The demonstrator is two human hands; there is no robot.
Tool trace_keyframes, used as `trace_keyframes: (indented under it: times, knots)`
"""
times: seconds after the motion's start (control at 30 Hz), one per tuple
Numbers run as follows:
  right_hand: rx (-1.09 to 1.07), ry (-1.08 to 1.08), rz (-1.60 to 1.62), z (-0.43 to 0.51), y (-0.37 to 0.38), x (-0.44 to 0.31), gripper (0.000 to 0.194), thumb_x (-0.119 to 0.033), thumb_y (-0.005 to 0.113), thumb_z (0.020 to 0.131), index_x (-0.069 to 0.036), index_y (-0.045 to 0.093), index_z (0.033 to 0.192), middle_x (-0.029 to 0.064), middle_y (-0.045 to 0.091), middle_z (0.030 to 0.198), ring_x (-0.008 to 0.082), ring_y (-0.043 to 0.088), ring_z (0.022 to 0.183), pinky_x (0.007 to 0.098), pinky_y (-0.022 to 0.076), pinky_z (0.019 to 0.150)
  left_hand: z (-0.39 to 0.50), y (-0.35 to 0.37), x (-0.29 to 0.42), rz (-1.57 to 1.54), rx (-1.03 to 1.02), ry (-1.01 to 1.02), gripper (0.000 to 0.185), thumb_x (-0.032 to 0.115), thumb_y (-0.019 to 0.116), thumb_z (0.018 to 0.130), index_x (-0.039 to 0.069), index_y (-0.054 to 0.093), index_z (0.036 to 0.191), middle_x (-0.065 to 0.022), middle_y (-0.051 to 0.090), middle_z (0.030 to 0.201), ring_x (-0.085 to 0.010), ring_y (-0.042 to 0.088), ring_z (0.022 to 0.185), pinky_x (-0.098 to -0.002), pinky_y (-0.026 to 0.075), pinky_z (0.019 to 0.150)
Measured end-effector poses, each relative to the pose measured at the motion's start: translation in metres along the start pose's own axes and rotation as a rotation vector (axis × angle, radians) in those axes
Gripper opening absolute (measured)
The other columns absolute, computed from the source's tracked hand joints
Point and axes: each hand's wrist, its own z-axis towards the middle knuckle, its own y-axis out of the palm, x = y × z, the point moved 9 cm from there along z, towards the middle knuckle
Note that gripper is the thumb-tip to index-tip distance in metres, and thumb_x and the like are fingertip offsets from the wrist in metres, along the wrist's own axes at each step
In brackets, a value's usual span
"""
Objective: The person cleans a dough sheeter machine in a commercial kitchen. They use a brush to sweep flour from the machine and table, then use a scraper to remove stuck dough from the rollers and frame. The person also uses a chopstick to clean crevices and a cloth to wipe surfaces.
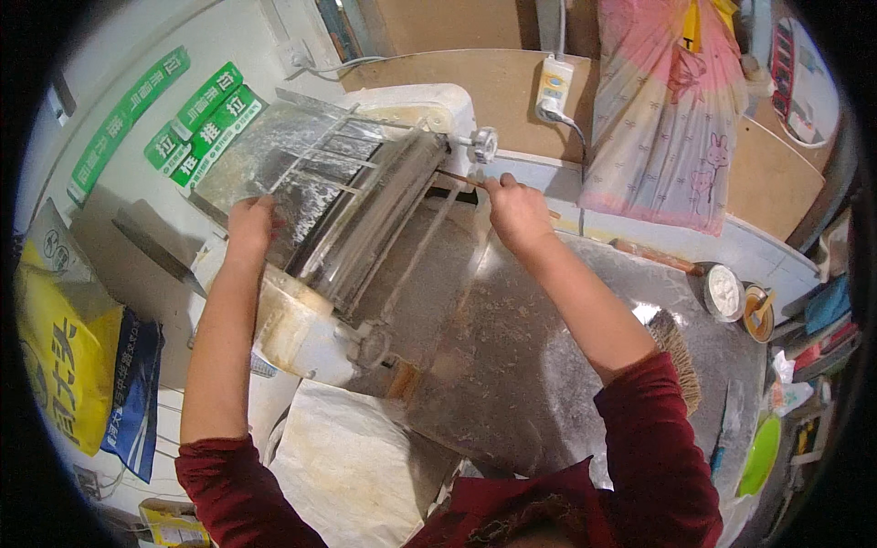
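Before me stands a white dough sheeter [294, 308] with long metal rollers [384, 212] and a knob at each end. My right hand [517, 209] is closed around a thin wooden stick [460, 179]. The stick's far tip reaches the rollers near the upper knob [485, 145]. My left hand [251, 222] is at the near edge of the metal feed tray [250, 147], by the end of a metal bar guard [315, 147]. Its fingers are partly hidden, so whether they grip the guard is unclear. White flour dusts the tray.
A floury metal worktop [500, 349] extends right, with a bristle brush [675, 356], a rolling pin [654, 257], a bowl of white powder [724, 291] and a small bowl [758, 312]. A power strip [553, 85] and pink bag [658, 137] hang behind. A cloth [349, 466] lies below the machine.
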Motion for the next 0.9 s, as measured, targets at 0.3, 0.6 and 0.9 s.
trace_keyframes:
  times: [0.3,0.6,0.9]
  knots:
    - [0.101,0.072,0.246,0.002,0.022,-0.002,0.02,-0.007,0.057,0.076,-0.008,0.06,0.096,0.0159,0.063,0.088,0.0339,0.063,0.077,0.042,0.0513,0.067,-0.004,0.006,0.006,-0.033,-0.031,-0.026,0.034,0.023,0.056,0.081,-0.007,0.059,0.099,-0.0138,0.061,0.084,-0.0252,0.063,0.067,-0.0342,0.047,0.056]
    - [-0.074,-0.212,0.377,-0.052,0.019,-0.07,0.026,-0.009,0.061,0.071,-0.009,0.058,0.097,0.01,0.062,0.087,0.0331,0.063,0.078,0.0422,0.0511,0.064,0.011,0.012,-0.007,-0.114,-0.048,-0.091,0.028,0.022,0.056,0.082,-0.002,0.061,0.095,-0.0102,0.057,0.081,-0.0246,0.064,0.07,-0.0338,0.046,0.056]
    - [-0.254,-0.631,0.393,-0.061,-0.018,-0.125,0.026,-0.015,0.062,0.075,-0.01,0.058,0.1,0.0073,0.062,0.089,0.0286,0.065,0.078,0.0404,0.0514,0.063,0.009,0.009,-0.005,-0.066,-0.044,-0.073,0.031,0.022,0.055,0.082,-0.002,0.061,0.102,-0.0121,0.059,0.09,-0.024,0.065,0.075,-0.0324,0.044,0.06]
